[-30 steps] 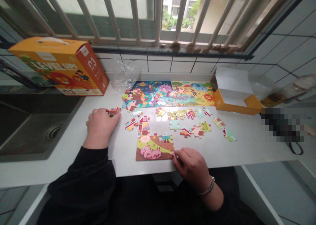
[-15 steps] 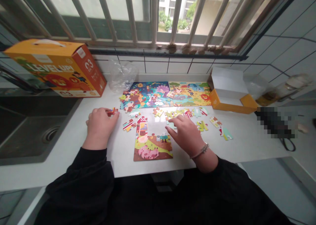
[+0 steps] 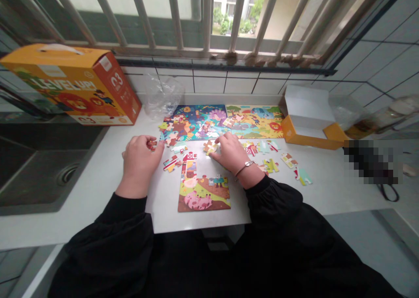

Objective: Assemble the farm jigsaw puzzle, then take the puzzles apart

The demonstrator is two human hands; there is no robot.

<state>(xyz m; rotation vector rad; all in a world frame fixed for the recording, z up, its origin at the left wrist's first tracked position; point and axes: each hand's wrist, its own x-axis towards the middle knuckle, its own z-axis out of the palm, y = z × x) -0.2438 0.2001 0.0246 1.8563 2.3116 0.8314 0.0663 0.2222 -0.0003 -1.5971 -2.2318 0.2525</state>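
Right hand (image 3: 231,152) grip pinched on yellow puzzle piece (image 3: 210,147).

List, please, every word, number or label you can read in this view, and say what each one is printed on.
"LEVEL UP!" – on the long face of the orange puzzle box by the window.
"23" – on that box's end panel.
Smaller print on the box's lower edge and its white labels: too small to read.
The puzzles, loose pieces and open yellow carton show no legible text.
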